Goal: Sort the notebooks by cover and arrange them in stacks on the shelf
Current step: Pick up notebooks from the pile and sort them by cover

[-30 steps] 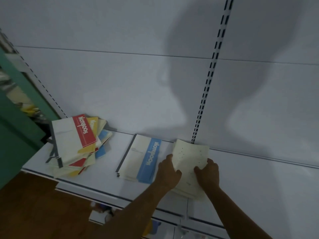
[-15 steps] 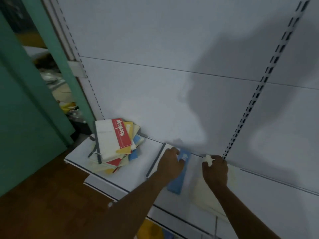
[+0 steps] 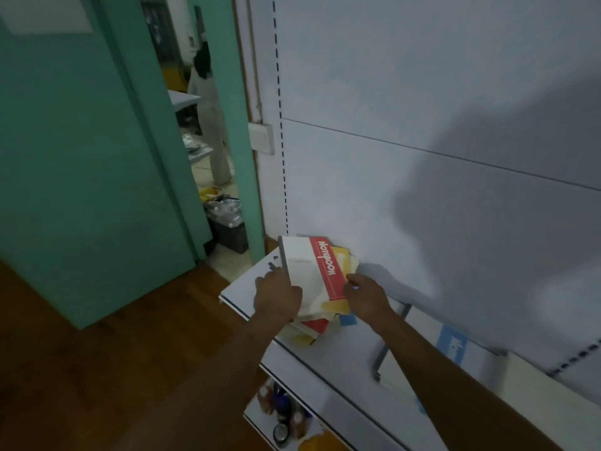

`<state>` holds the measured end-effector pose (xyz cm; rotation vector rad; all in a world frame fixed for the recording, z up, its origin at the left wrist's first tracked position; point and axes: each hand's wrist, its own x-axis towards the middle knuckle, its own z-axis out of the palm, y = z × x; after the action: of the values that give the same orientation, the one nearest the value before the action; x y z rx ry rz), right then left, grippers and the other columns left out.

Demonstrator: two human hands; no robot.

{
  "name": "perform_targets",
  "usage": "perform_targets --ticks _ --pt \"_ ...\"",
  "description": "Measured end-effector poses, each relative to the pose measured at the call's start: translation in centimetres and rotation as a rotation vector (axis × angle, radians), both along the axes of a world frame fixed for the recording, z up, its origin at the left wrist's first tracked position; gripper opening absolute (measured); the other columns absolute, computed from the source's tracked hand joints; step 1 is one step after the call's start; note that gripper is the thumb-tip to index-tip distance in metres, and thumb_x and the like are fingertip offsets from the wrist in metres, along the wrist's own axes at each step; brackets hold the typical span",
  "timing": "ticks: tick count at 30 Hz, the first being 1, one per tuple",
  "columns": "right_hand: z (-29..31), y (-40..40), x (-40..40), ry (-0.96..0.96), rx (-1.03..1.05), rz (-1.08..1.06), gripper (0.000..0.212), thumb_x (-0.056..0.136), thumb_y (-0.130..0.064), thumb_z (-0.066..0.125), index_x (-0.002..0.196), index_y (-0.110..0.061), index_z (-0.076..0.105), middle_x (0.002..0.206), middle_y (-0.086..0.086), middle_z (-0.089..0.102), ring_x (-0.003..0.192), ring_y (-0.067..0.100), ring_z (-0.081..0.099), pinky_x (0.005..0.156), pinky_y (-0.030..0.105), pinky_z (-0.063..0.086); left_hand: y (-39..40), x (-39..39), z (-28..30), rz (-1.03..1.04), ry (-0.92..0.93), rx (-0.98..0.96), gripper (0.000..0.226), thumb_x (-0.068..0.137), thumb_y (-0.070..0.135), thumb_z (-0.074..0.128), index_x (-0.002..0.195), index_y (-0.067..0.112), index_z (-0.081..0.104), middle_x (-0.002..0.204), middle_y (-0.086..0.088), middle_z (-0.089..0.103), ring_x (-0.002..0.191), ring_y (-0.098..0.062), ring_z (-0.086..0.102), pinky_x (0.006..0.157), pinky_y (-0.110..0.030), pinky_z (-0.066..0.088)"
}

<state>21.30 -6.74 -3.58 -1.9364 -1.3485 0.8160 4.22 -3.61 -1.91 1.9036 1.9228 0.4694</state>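
Observation:
A messy pile of notebooks sits at the left end of the white shelf [image 3: 338,362]. On top lies a white notebook with a red band [image 3: 309,271]; yellow, red and blue covers stick out beneath it. My left hand [image 3: 276,296] grips the pile's left side. My right hand [image 3: 366,296] holds its right side, fingers curled at the edge. Further right a white notebook with a blue band [image 3: 453,348] lies on the shelf, with a cream notebook [image 3: 533,379] beside it, both partly behind my right arm.
The grey back panel [image 3: 422,125] with slotted uprights rises behind the shelf. A lower shelf [image 3: 279,415] holds small bottles and jars. A teal door [image 3: 81,157] stands left over a wooden floor; a person [image 3: 211,102] stands in the doorway beyond.
Both hands left the blue-band and cream notebooks and moved left to the mixed pile, now holding its two sides. The view swung left toward the door.

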Motion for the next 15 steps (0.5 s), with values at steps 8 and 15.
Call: perform_targets --ticks 8,15 --pt "-1.7 2.5 -2.2 -0.082 0.004 -0.118 0.023 0.095 -0.027 0.048 0.098 -0.011 0.064 0.094 0.006 0.068 0.086 0.021 0.065 0.076 0.033 0.055 0.6 -0.9 -1.3 -0.077 -0.149 -0.062 0.036 0.093 0.028 0.055 0.124 0.011 0.056 0.121 -0.007 0.063 0.11 -0.024 0.059 0.094 -0.032 0.049" --pt "-2.7 2.0 -2.7 -0.005 -0.122 -0.196 0.033 0.095 -0.034 0.043 0.103 -0.008 0.063 0.097 0.004 0.066 0.08 0.018 0.06 0.067 0.027 0.048 0.2 -1.5 -1.2 0.045 -0.134 0.007 0.037 0.093 0.029 0.057 0.124 0.01 0.053 0.126 -0.007 0.06 0.115 -0.024 0.058 0.098 -0.034 0.047"
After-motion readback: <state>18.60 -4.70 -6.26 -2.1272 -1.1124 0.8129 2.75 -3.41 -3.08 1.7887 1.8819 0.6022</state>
